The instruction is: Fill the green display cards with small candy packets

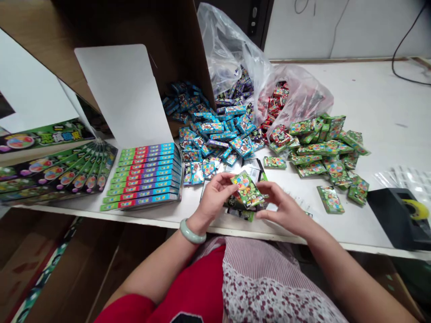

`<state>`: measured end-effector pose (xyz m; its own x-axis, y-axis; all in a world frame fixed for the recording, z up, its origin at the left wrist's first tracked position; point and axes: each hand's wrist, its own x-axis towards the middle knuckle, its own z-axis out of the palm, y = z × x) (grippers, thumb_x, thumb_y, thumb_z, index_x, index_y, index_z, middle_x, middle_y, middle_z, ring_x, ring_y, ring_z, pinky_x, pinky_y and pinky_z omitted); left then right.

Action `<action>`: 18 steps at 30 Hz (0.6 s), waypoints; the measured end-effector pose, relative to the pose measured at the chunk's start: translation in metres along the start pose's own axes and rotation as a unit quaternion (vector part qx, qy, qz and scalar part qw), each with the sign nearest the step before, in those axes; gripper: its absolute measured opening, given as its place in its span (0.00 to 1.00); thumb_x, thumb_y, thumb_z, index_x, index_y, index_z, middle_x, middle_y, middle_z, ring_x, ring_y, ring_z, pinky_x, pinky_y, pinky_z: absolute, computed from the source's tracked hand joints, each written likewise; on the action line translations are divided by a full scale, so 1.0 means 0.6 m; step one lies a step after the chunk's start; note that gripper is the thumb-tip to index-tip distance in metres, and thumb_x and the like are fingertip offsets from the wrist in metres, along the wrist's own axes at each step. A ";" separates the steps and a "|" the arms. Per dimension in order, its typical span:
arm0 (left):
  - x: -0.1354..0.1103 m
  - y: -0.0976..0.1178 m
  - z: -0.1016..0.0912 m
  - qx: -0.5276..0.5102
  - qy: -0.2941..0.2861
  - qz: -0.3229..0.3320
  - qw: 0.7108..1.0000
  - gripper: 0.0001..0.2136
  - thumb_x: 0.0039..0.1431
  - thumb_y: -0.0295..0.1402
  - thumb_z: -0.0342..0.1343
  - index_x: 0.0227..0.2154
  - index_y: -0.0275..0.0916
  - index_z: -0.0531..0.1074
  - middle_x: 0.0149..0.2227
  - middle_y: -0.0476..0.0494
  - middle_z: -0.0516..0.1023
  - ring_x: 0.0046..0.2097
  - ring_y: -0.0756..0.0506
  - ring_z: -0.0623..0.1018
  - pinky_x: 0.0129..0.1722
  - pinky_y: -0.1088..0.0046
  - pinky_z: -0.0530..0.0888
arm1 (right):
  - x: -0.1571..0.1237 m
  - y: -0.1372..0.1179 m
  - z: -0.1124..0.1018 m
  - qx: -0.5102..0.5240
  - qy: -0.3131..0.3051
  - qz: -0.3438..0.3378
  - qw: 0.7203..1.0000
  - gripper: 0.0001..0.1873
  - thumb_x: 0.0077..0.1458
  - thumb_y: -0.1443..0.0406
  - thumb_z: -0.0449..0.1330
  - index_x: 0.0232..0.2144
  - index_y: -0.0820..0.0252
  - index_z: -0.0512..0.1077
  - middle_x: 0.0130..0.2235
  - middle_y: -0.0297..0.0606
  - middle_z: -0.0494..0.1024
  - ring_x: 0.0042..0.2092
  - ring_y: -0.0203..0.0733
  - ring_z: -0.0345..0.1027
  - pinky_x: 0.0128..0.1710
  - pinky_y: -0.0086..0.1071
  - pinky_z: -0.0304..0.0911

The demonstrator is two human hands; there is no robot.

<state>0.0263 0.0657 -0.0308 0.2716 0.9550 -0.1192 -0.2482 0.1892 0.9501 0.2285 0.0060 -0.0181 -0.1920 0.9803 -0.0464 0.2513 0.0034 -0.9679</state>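
Observation:
Between my hands a small green printed packet is tilted up, held by the fingers of my left hand on its left side. My right hand pinches its lower right corner. Several dark flat packets lie under it on the white table, partly hidden by the green packet. Left of my hands stands a stack of striped, multicoloured boxes. Loose blue packets are heaped beyond my hands, and loose green packets lie to the right.
A clear plastic bag holds purple and red packets at the back. Printed display boxes stand at the left, near an open cardboard box. A black tape dispenser sits at the right table edge, and a black cable lies behind.

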 end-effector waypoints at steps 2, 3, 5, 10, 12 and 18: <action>0.004 0.005 0.001 0.021 -0.013 0.004 1.000 0.14 0.47 0.31 0.66 0.37 0.38 0.72 0.32 0.49 0.75 0.32 0.51 0.74 0.32 0.76 0.73 | 0.002 -0.017 -0.024 -0.138 -0.017 -0.086 0.987 0.41 0.45 0.58 0.69 0.59 0.49 0.57 0.62 0.45 0.62 0.63 0.53 0.55 0.59 0.50 0.59; 0.005 0.006 0.004 0.033 -0.027 0.004 0.999 0.13 0.47 0.31 0.66 0.37 0.38 0.73 0.32 0.49 0.74 0.33 0.51 0.73 0.32 0.76 0.73 | 0.006 -0.026 -0.033 -0.193 -0.033 -0.120 0.973 0.45 0.45 0.59 0.69 0.62 0.48 0.54 0.64 0.44 0.58 0.66 0.54 0.49 0.62 0.52 0.53; 0.005 0.005 0.010 0.050 -0.063 -0.007 0.997 0.13 0.48 0.31 0.65 0.38 0.38 0.73 0.31 0.49 0.74 0.33 0.51 0.73 0.32 0.75 0.73 | 0.015 -0.042 -0.041 -0.259 -0.083 -0.162 0.949 0.47 0.45 0.60 0.69 0.64 0.49 0.52 0.66 0.42 0.55 0.68 0.54 0.43 0.65 0.53 0.45; 0.006 -0.008 -0.006 0.135 -0.125 -0.008 0.983 0.18 0.57 0.36 0.59 0.49 0.39 0.67 0.38 0.44 0.74 0.36 0.47 0.75 0.37 0.68 0.75 | 0.025 -0.037 -0.034 -0.288 -0.113 -0.184 0.933 0.35 0.49 0.61 0.64 0.59 0.55 0.60 0.60 0.47 0.65 0.61 0.51 0.58 0.59 0.50 0.57; 0.011 -0.009 -0.032 0.267 -0.140 0.065 0.951 0.26 0.55 0.37 0.61 0.55 0.41 0.62 0.48 0.38 0.73 0.49 0.40 0.74 0.50 0.57 0.71 | 0.018 -0.020 -0.043 -0.298 -0.044 -0.178 0.937 0.31 0.50 0.61 0.64 0.56 0.56 0.64 0.58 0.49 0.66 0.59 0.52 0.60 0.58 0.49 0.59; 0.038 -0.009 -0.087 0.594 -0.290 0.161 0.733 0.46 0.45 0.37 0.69 0.64 0.43 0.50 0.68 0.33 0.49 0.68 0.28 0.42 0.64 0.43 0.40 | -0.004 0.019 -0.088 -0.342 0.061 -0.157 0.925 0.28 0.52 0.61 0.62 0.56 0.52 0.65 0.58 0.46 0.65 0.59 0.53 0.59 0.58 0.50 0.58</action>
<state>-0.0146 0.0984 -0.0540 0.8117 0.5837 -0.0180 0.5049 -0.6860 0.5240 0.2821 0.0141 -0.0161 -0.2605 0.9243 0.2790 0.7497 0.3757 -0.5448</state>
